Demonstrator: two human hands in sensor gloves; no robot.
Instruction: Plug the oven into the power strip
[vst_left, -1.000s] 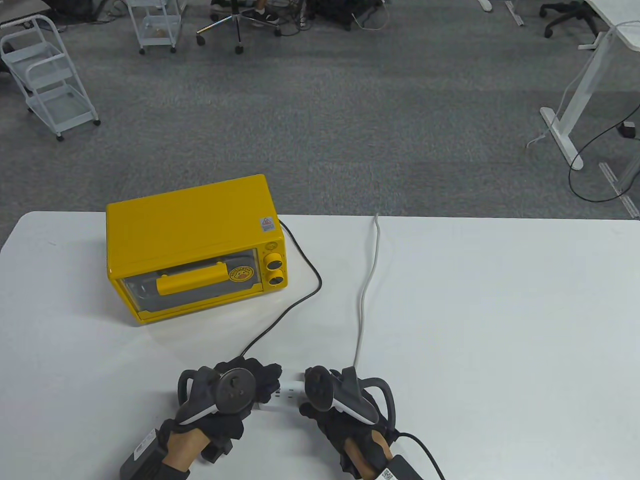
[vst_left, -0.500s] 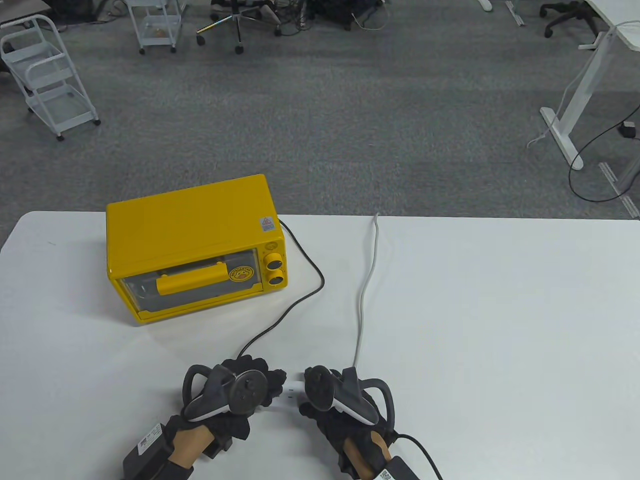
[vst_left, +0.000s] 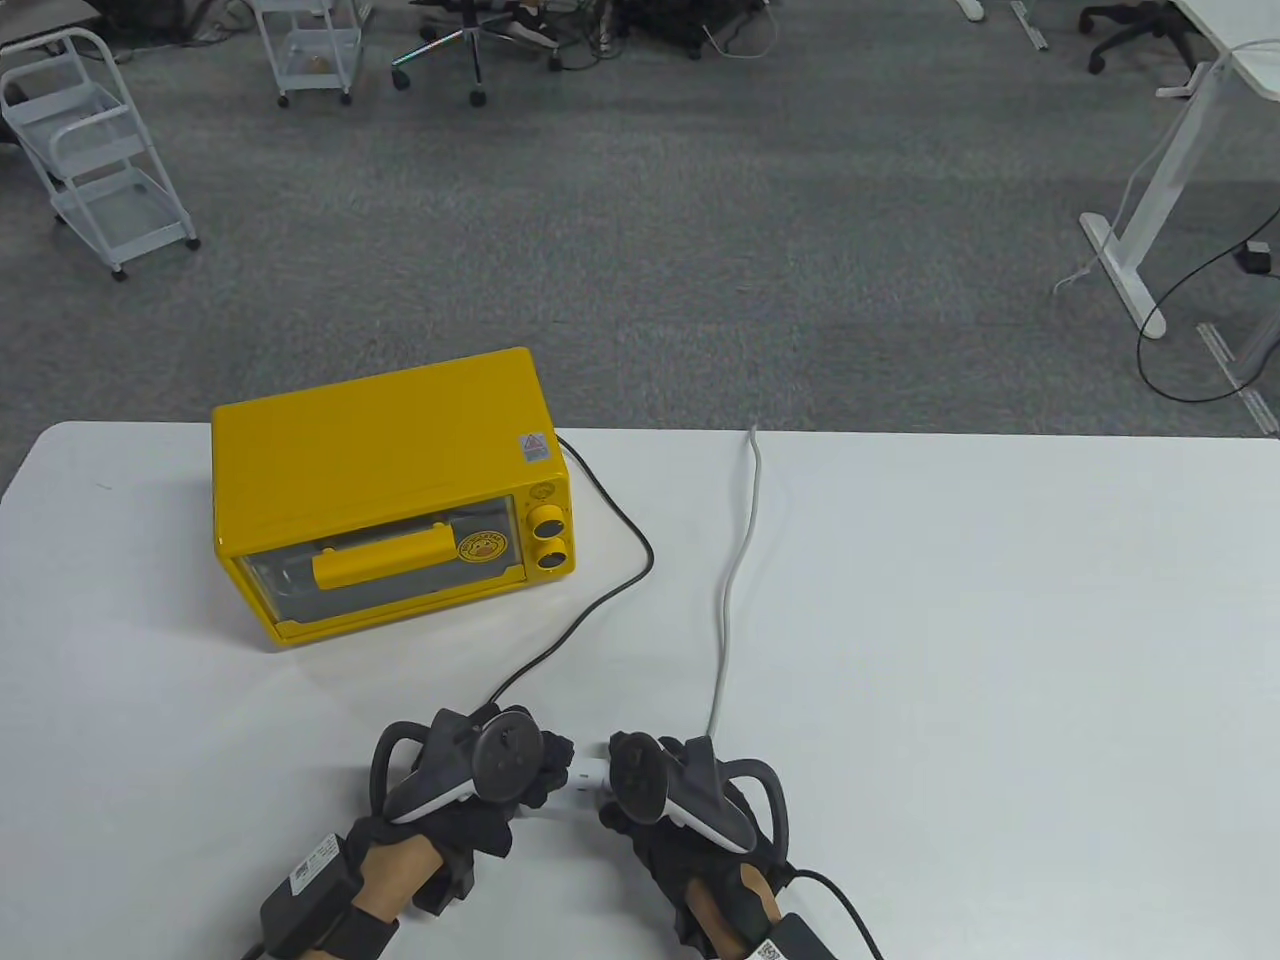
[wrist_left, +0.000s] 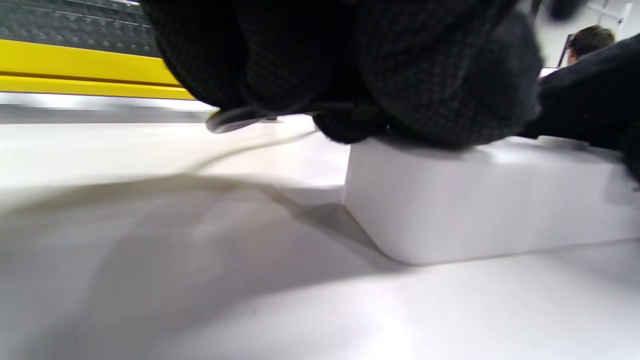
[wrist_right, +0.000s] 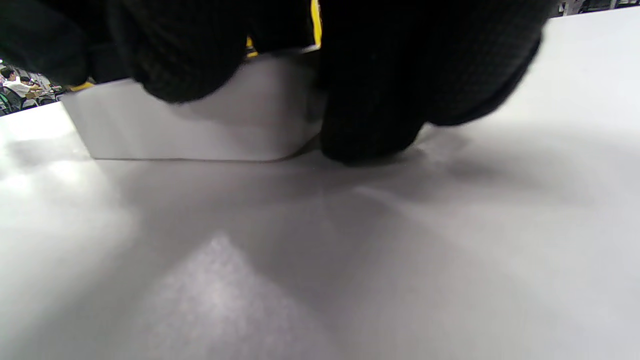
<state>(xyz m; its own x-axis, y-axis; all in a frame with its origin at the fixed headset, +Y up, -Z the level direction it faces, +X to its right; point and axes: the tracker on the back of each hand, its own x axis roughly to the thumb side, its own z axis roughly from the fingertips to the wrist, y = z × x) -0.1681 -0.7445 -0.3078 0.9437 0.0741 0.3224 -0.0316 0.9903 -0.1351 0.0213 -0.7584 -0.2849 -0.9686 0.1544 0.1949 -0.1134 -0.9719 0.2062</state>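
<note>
While the right hand (vst_left: 690, 800) grips the white power strip (wrist_left: 480, 200) to steady it, the left hand (vst_left: 470, 790) presses the oven's black cord (vst_left: 600, 600) end, plug hidden, onto it.

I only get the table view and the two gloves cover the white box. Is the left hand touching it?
Observer: Yes. In the left wrist view the left hand presses down on top of the power strip.
Child: Is the box up in the air?
Observer: No, it sits flat on the table.
Child: And the other hand?
Observer: The right hand grips the strip's end, fingertips down on the table.
</note>
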